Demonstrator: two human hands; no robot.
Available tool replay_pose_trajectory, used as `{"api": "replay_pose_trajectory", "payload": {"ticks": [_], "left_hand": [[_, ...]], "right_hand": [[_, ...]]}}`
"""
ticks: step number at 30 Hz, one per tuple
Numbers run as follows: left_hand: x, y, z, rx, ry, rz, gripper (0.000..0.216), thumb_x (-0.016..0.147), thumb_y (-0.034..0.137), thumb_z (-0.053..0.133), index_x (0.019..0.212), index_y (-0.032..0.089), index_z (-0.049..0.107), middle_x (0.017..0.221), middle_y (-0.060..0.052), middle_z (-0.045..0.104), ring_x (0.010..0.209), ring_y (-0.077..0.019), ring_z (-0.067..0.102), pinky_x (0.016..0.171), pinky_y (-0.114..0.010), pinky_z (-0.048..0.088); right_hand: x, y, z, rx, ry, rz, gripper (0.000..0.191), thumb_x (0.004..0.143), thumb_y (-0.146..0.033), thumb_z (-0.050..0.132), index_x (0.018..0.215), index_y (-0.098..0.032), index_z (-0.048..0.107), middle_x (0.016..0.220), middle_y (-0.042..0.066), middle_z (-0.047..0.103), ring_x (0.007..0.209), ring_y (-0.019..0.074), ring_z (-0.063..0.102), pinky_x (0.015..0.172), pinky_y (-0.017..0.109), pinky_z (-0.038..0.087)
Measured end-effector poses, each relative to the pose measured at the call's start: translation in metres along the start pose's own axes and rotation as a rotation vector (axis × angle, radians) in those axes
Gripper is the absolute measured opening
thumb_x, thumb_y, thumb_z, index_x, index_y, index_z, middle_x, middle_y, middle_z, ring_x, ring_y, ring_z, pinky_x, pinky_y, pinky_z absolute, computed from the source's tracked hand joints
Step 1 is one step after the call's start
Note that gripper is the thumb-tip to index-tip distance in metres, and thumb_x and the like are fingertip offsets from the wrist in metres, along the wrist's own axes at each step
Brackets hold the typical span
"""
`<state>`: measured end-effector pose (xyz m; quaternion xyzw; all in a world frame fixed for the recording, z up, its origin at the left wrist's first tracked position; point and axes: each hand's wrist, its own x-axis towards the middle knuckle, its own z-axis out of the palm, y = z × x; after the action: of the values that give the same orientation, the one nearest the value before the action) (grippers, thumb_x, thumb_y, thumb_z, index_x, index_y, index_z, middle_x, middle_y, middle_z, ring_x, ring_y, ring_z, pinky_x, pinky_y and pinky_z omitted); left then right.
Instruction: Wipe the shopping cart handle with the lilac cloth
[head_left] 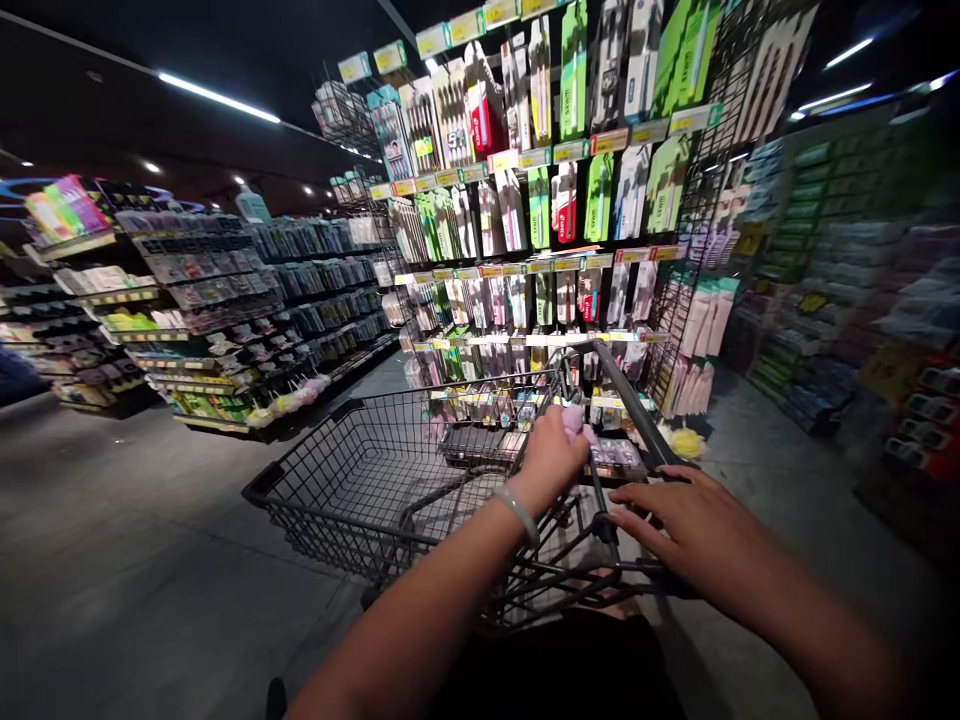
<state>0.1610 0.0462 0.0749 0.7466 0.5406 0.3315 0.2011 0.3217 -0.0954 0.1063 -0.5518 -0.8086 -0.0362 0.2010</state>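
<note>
Our left hand (551, 460), a pale bangle (517, 515) at its wrist, is closed around a fluffy lilac thing (573, 420), which pokes out of the fingers at about one o'clock. The left hand is the nearer, being in contact; from our right hand (697, 530), the lilac thing lies towards ten o'clock, apart from it. The fingers cover much of it, so it may slant from eleven to five, but we cannot be sure of its long axis. The right hand is loosely spread beside the cart handle (630, 400). Beyond, the cart basket (345, 520) points to nine o'clock, its long axis running nine to three. At twelve, a display rack (525, 200) carries rows of packaged goods.
</note>
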Motion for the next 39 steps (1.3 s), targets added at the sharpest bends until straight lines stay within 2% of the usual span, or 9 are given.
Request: {"api": "replay_pose_trajectory", "payload": {"ticks": [3, 8, 11, 15, 22, 27, 30, 35, 39], "left_hand": [[-0.006, 0.0, 0.004, 0.074, -0.026, 0.112, 0.034, 0.086, 0.036, 0.057, 0.114, 0.019, 0.053, 0.109, -0.01, 0.064, 0.099, -0.0242, 0.061, 0.083, -0.032, 0.047], [0.019, -0.012, 0.003, 0.176, -0.051, -0.087, 0.027, 0.089, 0.029, 0.051, 0.113, 0.016, 0.051, 0.11, -0.014, 0.064, 0.098, -0.0251, 0.063, 0.081, -0.033, 0.047], [0.019, -0.011, 0.004, 0.264, -0.084, -0.033, 0.023, 0.087, 0.026, 0.052, 0.108, 0.016, 0.054, 0.107, -0.015, 0.063, 0.094, -0.0264, 0.063, 0.079, -0.034, 0.047], [-0.008, -0.007, -0.003, 0.317, -0.122, 0.131, 0.02, 0.082, 0.025, 0.057, 0.101, 0.019, 0.054, 0.101, -0.01, 0.06, 0.093, -0.0245, 0.059, 0.078, -0.032, 0.046], [-0.065, -0.007, -0.035, 0.141, -0.238, 0.153, 0.018, 0.076, 0.018, 0.057, 0.092, 0.022, 0.049, 0.1, -0.004, 0.056, 0.092, -0.0205, 0.053, 0.079, -0.031, 0.043], [-0.102, 0.003, -0.047, -0.008, -0.207, 0.174, 0.018, 0.076, 0.016, 0.058, 0.09, 0.023, 0.049, 0.099, -0.003, 0.055, 0.09, -0.019, 0.052, 0.078, -0.03, 0.042], [-0.109, 0.005, -0.045, -0.035, -0.244, 0.248, 0.023, 0.075, 0.015, 0.058, 0.096, 0.023, 0.052, 0.099, -0.002, 0.056, 0.091, -0.0188, 0.052, 0.078, -0.03, 0.042], [-0.1, 0.004, -0.045, 0.005, -0.202, 0.278, 0.024, 0.074, 0.017, 0.058, 0.098, 0.022, 0.056, 0.096, -0.002, 0.058, 0.091, -0.0203, 0.053, 0.079, -0.032, 0.042], [-0.118, 0.008, -0.055, -0.061, -0.205, 0.321, 0.026, 0.07, 0.017, 0.059, 0.096, 0.022, 0.058, 0.092, -0.001, 0.06, 0.086, -0.0191, 0.055, 0.075, -0.031, 0.043]], "right_hand": [[-0.001, -0.002, 0.002, -0.019, 0.015, -0.004, 0.028, 0.096, -0.042, 0.05, 0.101, -0.029, 0.074, 0.098, 0.0, 0.077, 0.094, 0.0245, 0.072, 0.098, 0.051, 0.046], [-0.001, -0.005, 0.003, -0.025, -0.003, 0.001, 0.028, 0.097, -0.043, 0.05, 0.102, -0.029, 0.073, 0.1, 0.0, 0.077, 0.093, 0.0244, 0.072, 0.098, 0.053, 0.046], [-0.001, -0.006, 0.002, -0.01, -0.011, 0.008, 0.027, 0.098, -0.042, 0.048, 0.104, -0.031, 0.072, 0.102, -0.001, 0.077, 0.093, 0.0234, 0.072, 0.099, 0.053, 0.045], [-0.004, -0.01, 0.002, -0.003, -0.016, -0.007, 0.028, 0.098, -0.043, 0.047, 0.101, -0.031, 0.072, 0.101, -0.001, 0.077, 0.092, 0.0235, 0.072, 0.099, 0.054, 0.044], [-0.011, -0.017, 0.007, 0.02, 0.041, -0.017, 0.028, 0.099, -0.043, 0.046, 0.105, -0.031, 0.071, 0.1, 0.0, 0.077, 0.093, 0.0229, 0.072, 0.098, 0.053, 0.043], [-0.012, -0.017, 0.01, 0.013, 0.061, -0.022, 0.03, 0.099, -0.043, 0.045, 0.106, -0.029, 0.071, 0.098, 0.001, 0.076, 0.09, 0.0224, 0.071, 0.099, 0.053, 0.042], [-0.012, -0.019, 0.008, 0.013, 0.039, -0.015, 0.029, 0.099, -0.042, 0.045, 0.102, -0.029, 0.071, 0.095, 0.0, 0.076, 0.088, 0.0216, 0.071, 0.099, 0.052, 0.042], [-0.009, -0.019, 0.001, -0.009, 0.037, 0.003, 0.03, 0.1, -0.039, 0.043, 0.107, -0.027, 0.07, 0.104, 0.0, 0.076, 0.097, 0.0224, 0.069, 0.101, 0.049, 0.042], [-0.008, -0.017, -0.001, -0.027, 0.044, 0.049, 0.035, 0.101, -0.033, 0.039, 0.099, -0.024, 0.072, 0.103, 0.002, 0.076, 0.094, 0.0218, 0.069, 0.099, 0.044, 0.045]]}}
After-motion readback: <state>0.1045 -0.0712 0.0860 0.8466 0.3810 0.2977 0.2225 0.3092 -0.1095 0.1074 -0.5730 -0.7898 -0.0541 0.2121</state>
